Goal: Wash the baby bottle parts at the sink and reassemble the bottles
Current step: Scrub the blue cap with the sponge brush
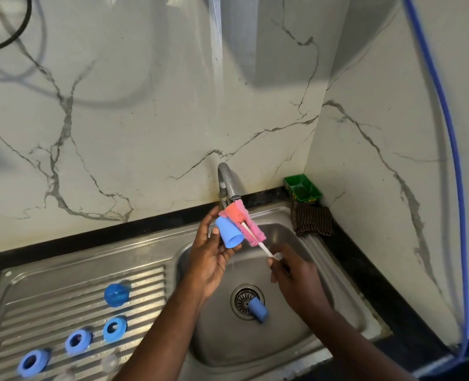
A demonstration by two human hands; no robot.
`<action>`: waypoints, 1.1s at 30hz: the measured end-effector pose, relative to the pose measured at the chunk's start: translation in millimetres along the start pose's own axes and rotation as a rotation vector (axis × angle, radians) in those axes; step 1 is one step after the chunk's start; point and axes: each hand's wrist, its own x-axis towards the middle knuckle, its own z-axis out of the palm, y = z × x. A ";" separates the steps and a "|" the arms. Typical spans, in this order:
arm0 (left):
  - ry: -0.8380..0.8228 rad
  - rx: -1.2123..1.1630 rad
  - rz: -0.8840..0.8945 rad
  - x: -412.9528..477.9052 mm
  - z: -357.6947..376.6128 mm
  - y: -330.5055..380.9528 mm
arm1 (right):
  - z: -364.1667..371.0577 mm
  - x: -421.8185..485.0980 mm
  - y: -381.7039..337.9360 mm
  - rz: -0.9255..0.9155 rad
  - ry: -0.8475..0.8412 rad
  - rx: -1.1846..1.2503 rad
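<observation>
My left hand (210, 255) holds a small blue bottle cap (229, 234) over the steel sink (335, 273), its open mouth turned to the right. My right hand (293, 273) grips the white handle of a pink sponge brush (243, 220), whose head lies against the cap just under the grey tap (227, 185). A second blue cap (258, 309) lies on its side by the drain. On the ribbed drainboard (49, 295) to the left sit a blue bottle part (116, 295) and three blue rings: one ring (114, 329), another ring (77, 341) and a third ring (32, 362).
A green tray (303, 188) stands in the back right corner with a dark checked cloth (311, 221) in front of it. A blue hose (447, 138) hangs down the right wall. A marble wall rises behind the sink. Clear teats (111, 362) lie at the drainboard's front.
</observation>
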 end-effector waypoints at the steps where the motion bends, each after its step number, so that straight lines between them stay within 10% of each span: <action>1: 0.019 -0.043 0.000 0.8 -0.6 1.0 | -0.6 0.6 0.0 0.001 -0.001 -0.006; 18: 0.181 -0.101 -0.027 0.1 -19.4 3.3 | -11.2 2.8 3.0 0.077 -0.227 -0.067; 28: 0.107 0.331 -0.131 -4.2 -37.1 -1.8 | -24.4 21.9 -11.3 -0.409 -0.062 -0.795; 33: 0.135 0.291 -0.132 -8.8 -35.3 -4.0 | -12.3 19.5 -16.6 -0.312 -0.183 -0.608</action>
